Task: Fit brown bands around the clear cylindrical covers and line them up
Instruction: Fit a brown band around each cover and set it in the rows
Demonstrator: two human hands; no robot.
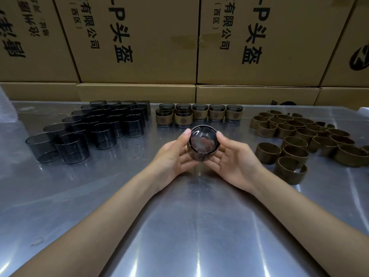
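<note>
Head view: my left hand [175, 154] and right hand [232, 158] cup one clear cover [203, 144] between them above the bench [179, 226], fingers curled round its sides, forearms angled inward. Beyond stand banded covers [199, 114], bare covers [95, 126] far left, loose brown bands [299, 138] right.

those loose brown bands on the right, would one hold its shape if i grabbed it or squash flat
The loose brown bands look thin-walled and open at both ends, so one probably flexes under a squeeze. Most stand as neat rings unaided, suggesting some stiffness. They likely weigh little and, tipped on edge, could roll on the shiny metal table.
</note>
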